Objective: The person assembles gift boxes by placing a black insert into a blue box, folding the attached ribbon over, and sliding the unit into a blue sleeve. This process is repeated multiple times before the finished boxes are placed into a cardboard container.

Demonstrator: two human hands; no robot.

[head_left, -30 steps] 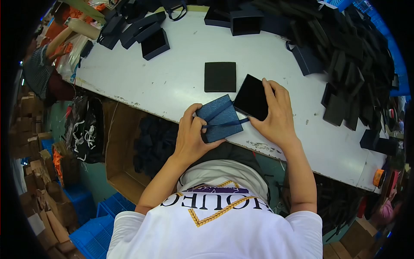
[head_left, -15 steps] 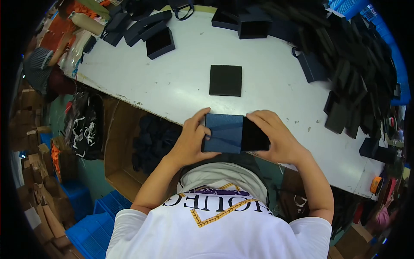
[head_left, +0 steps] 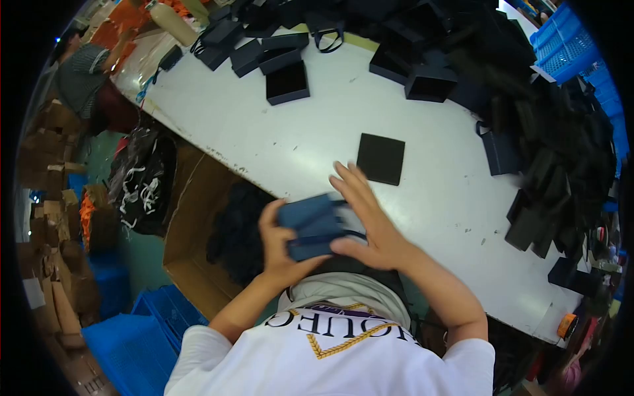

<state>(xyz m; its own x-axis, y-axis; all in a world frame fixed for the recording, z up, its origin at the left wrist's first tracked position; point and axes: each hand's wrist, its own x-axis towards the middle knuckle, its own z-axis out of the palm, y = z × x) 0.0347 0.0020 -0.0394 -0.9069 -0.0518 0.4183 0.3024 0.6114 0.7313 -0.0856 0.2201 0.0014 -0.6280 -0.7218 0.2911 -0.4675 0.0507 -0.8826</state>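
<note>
My left hand [head_left: 279, 249] is wrapped round a small dark blue box [head_left: 309, 226] near my waist, thumb along its near side and fingers at its left end. From the box's right end sticks a dark ribbon loop [head_left: 353, 228]. My right hand [head_left: 370, 228] stands open beside that end, fingers spread and thumb close to the loop. Beyond it on the white table lies a flat black square pad [head_left: 381, 159].
Black boxes [head_left: 287, 82] stand along the table's far side, and a large dark pile [head_left: 548, 132] covers the right. A cardboard carton [head_left: 191, 244] with dark things inside stands left below the table edge. A person [head_left: 82, 82] is at the far left.
The box, earlier showing a black inside at its right, is now closed up and tilted. My right hand has let go of it and spread its fingers. The view has shifted.
</note>
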